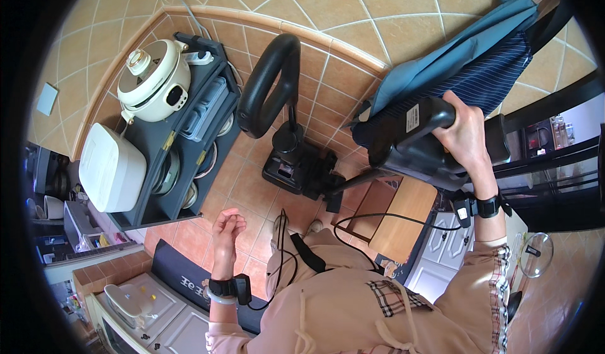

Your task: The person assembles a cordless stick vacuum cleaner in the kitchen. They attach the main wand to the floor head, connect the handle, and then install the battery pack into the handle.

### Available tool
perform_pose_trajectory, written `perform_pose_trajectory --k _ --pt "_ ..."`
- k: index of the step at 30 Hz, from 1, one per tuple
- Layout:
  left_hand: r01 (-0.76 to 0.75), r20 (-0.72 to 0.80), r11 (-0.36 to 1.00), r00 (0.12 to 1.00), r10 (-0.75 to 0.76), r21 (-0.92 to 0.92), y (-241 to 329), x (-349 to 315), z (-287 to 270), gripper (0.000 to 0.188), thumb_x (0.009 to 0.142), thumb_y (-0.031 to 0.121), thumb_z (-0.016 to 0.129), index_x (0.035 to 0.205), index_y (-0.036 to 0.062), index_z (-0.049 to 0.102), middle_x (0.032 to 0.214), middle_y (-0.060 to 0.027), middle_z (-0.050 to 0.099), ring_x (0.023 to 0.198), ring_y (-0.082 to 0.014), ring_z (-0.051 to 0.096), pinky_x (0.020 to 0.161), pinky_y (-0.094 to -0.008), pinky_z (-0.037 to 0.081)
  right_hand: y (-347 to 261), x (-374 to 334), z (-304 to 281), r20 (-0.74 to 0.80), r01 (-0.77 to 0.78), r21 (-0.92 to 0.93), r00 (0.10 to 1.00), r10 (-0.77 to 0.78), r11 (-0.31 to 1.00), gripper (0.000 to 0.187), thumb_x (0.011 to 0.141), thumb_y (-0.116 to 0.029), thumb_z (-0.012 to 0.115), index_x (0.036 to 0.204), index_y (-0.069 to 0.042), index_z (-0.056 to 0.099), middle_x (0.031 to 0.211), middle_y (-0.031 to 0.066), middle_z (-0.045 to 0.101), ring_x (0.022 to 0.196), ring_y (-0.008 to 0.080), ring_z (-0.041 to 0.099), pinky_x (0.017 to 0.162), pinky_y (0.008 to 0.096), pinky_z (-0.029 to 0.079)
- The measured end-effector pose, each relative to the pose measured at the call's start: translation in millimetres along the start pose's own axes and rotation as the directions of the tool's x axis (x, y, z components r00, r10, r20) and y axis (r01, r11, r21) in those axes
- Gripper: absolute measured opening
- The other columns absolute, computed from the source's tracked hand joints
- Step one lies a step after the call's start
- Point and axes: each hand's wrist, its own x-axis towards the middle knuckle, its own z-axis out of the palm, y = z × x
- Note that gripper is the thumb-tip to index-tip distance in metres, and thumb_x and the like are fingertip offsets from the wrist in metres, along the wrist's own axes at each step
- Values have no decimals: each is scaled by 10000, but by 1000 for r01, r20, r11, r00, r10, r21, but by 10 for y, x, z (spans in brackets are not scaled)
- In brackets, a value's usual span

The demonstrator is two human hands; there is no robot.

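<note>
My right hand point(465, 132) is wrapped round the black handle point(443, 116) of a bulky dark appliance point(409, 149) with a white label, raised at the right. A dark tube slants from its lower left end toward the floor; where it ends I cannot tell. My left hand point(228, 228) hovers over the tiled floor, empty, its fingers loosely bent and a little apart. Between the hands stands a black floor device point(291, 162) with a tall padded loop handle point(252, 99), which neither hand touches. Its exact kind is unclear.
At the left, a dark grey shelf cart point(165, 187) carries a cream cooker point(157, 80) and a white box-shaped appliance point(110, 168). Blue cloths point(450, 58) hang behind the held appliance. A wooden stool-like piece point(403, 218) and a dark mat point(179, 272) lie near my legs. Cables run from my wrist bands.
</note>
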Motion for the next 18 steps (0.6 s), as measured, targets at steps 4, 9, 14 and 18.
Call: perform_pose_trajectory --k 4,9,14,18 --pt "-5 -42 1000 999 4 -5 -38 -152 53 156 996 87 514 1118 57 608 905 -37 641 815 -117 609 782 -244 507 74 107 -3 6 8 76 1000 -8 997 275 691 -68 736 934 -33 613 743 227 636 764 401 654 678 406 538" --pt "-32 -66 999 997 30 -27 -102 -278 69 150 997 92 519 1111 60 611 910 -36 637 817 -117 604 784 -244 501 55 210 -136 94 24 33 995 -28 999 293 688 -22 709 955 15 594 750 247 631 787 404 655 716 391 526" --pt "-37 -99 998 995 32 -41 -127 -334 71 141 996 95 524 1103 66 612 902 -36 637 811 -117 603 781 -245 500 81 201 -110 58 79 49 995 -82 996 285 674 11 698 925 13 564 728 258 596 766 436 624 655 385 505" --pt "-25 -108 999 994 21 -42 -175 -304 -35 138 994 110 534 1103 76 610 901 -34 644 807 -126 613 767 -254 505 146 254 68 107 40 6 993 -40 999 355 684 -52 739 1010 -11 603 790 253 651 810 402 661 736 417 539"
